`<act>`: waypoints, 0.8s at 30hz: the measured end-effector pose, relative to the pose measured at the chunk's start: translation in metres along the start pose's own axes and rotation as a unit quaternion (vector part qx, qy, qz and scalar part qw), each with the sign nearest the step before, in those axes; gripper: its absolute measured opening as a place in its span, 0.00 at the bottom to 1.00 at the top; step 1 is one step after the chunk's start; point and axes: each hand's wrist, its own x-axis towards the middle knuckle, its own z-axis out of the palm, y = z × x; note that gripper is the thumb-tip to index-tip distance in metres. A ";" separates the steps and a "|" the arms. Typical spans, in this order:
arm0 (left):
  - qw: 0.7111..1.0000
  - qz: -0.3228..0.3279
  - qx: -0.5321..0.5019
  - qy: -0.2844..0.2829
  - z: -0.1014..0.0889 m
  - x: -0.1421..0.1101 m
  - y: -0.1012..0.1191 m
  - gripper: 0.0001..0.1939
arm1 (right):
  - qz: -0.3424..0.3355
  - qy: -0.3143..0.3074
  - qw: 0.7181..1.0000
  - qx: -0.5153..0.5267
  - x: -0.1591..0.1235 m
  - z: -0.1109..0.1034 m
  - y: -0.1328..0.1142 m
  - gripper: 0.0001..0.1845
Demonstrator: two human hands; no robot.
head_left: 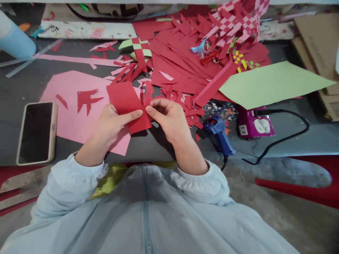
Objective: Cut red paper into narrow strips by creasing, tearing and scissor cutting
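Observation:
My left hand (113,120) grips a piece of red paper (124,97), its thumb lying along the front and the fingers behind. At the right edge of that paper, my right hand (166,116) pinches with thumb and index finger. A narrow red strip stands up beside the pinch; whether it joins the sheet I cannot tell. Beneath the left hand lies a large pink sheet (69,123) on the dark table. On it rest a red fish-like cutout (86,100) and a small red scrap (61,101).
A phone (35,132) lies at the left. Red sheets (177,60) and scraps are heaped at the back, near woven pink-and-red pieces (243,21). To the right are a blue glue gun (219,135), a purple box (255,125), a black cable (286,139) and green paper (272,84).

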 end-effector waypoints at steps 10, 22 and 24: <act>1.000 0.024 0.009 0.009 -0.002 0.001 -0.002 0.10 | 0.012 -0.011 1.000 -0.026 0.001 -0.001 0.003 0.19; 0.998 0.023 0.035 0.045 0.001 -0.001 0.003 0.12 | 0.036 -0.039 0.999 -0.011 0.000 0.000 -0.001 0.23; 0.999 0.005 0.040 0.028 0.001 -0.001 0.003 0.12 | 0.027 -0.037 0.999 -0.022 0.000 0.000 -0.002 0.22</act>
